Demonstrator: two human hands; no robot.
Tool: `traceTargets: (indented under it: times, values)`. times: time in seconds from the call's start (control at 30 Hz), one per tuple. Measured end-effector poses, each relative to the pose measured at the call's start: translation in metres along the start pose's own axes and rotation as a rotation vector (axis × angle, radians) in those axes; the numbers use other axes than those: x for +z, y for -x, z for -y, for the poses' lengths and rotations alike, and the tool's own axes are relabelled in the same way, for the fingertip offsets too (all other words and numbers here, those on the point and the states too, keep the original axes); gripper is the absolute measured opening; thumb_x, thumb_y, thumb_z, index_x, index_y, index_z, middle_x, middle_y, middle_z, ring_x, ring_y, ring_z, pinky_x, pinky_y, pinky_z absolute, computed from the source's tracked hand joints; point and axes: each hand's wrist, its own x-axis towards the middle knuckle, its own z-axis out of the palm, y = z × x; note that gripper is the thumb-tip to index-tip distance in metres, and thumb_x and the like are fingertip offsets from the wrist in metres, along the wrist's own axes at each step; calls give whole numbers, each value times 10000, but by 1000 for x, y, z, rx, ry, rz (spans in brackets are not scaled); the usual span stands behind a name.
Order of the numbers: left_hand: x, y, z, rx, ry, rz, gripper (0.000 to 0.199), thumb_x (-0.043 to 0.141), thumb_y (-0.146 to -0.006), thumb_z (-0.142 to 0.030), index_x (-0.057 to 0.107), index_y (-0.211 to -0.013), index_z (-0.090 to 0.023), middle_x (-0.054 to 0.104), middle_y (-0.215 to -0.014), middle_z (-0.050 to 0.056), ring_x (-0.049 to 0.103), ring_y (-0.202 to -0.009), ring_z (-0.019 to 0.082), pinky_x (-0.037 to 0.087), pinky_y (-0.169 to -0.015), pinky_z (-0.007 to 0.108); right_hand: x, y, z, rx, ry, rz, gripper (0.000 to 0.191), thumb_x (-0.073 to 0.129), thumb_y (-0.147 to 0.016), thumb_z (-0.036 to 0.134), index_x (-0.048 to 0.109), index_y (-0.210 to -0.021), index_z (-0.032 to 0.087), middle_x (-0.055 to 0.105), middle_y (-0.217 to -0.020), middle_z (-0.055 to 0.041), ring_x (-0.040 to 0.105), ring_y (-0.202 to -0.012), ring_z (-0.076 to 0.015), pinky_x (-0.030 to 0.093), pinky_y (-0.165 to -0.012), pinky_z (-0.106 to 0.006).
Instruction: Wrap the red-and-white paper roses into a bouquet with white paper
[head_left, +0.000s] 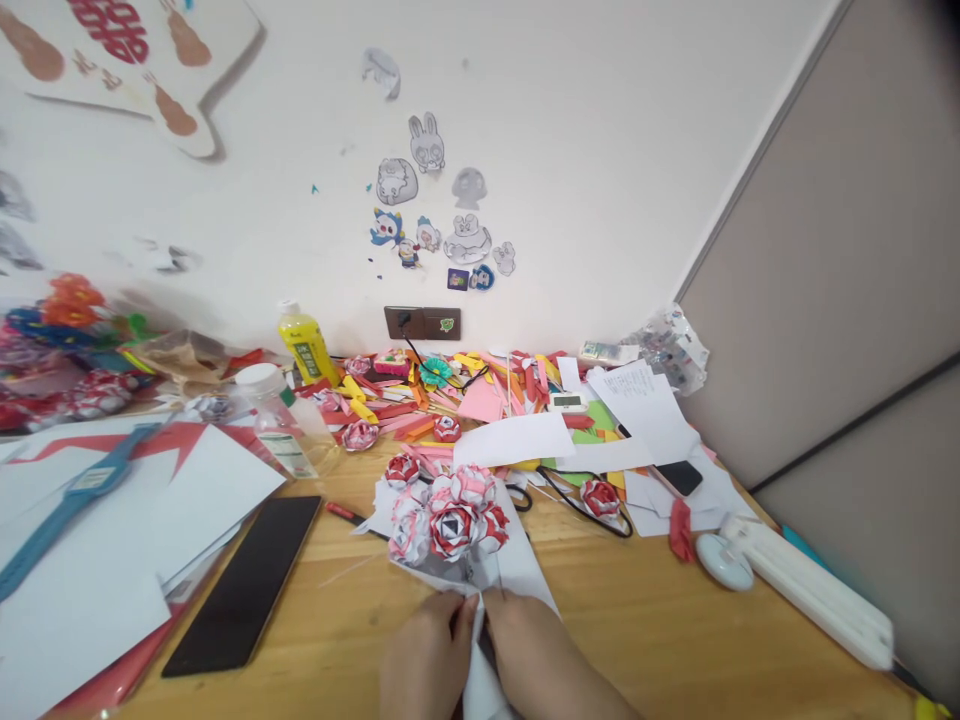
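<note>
A bouquet of red, pink and white paper roses lies on the wooden table, the blooms pointing away from me. White wrapping paper is folded around it and narrows toward me. At the gathered part, my left hand pinches the paper from the left. Right beside it, my right hand closes on the same paper from the other side, and the two hands touch or nearly touch. The stems are hidden inside the wrap and under my hands. A red pen pokes out left of the bouquet.
A black tablet-like slab, paper sheets and a blue watch lie left. Behind stand a clear bottle and a yellow bottle beside heaped paper scraps. A white lamp and a phone are right.
</note>
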Motion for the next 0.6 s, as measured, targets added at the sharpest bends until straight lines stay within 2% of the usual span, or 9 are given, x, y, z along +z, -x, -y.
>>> traceTargets:
  times: [0.17, 0.37, 0.47, 0.53, 0.6]
  values:
    - [-3, -2, -4, 9, -38, 1, 353, 357, -855, -346, 661, -723, -224, 728, -781, 77, 663, -745, 239, 369, -575, 270, 3, 8, -12, 86, -83, -90, 223, 394, -848, 128, 605, -910, 162, 692, -855, -97, 659, -769, -221, 398, -593, -256]
    - [-1, -3, -4, 21, -58, -15, 354, 357, -855, -355, 648, -710, -216, 721, -745, 71, 656, -701, 215, 343, -546, 251, -8, 6, -22, 188, -12, -362, 167, 517, -815, 311, 554, -900, 172, 624, -890, -105, 584, -866, -252, 389, -692, -290]
    - [-3, -3, -3, 22, -38, 4, 357, 350, -857, -361, 644, -714, -219, 718, -750, 66, 653, -697, 209, 339, -539, 245, -19, 6, -33, 245, -126, -358, 200, 525, -778, 292, 527, -940, 175, 623, -853, -75, 591, -795, -228, 391, -640, -273]
    - [-5, -2, -3, 23, -31, 22, 355, 351, -856, -367, 642, -715, -221, 718, -761, 64, 653, -706, 215, 334, -534, 246, -29, 7, -45, 286, -255, -344, 296, 499, -760, 232, 499, -1049, 170, 635, -857, -62, 602, -758, -206, 397, -621, -262]
    - [-7, -1, -3, 29, -35, 21, 355, 353, -855, -367, 640, -708, -219, 717, -764, 64, 652, -719, 222, 332, -538, 247, -40, 6, -60, 262, -349, -334, 408, 471, -726, 155, 483, -1133, 165, 644, -926, -70, 608, -805, -202, 414, -665, -267]
